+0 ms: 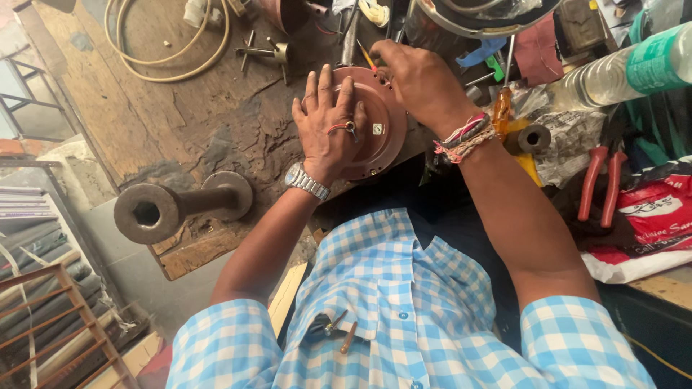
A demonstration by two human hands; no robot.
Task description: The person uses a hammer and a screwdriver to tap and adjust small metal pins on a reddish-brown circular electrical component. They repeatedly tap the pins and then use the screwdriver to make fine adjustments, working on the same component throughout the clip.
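A round reddish-brown metal cover [378, 130] lies on the worn wooden workbench [166, 115]. My left hand [328, 126], with a ring and a wristwatch, rests flat on top of the cover, fingers spread. My right hand [418, 83], with thread bands at the wrist, is closed around a thin tool with a yellow tip [367, 59] at the cover's far rim. The tool's lower part is hidden by my fingers.
A heavy rusty metal spool [180, 205] sits at the bench's near left edge. A coiled cream hose [169, 43] lies far left. Red-handled pliers [598, 184], an orange-handled screwdriver [502, 108], a plastic bottle [620, 72] and a red-white bag [649, 223] crowd the right.
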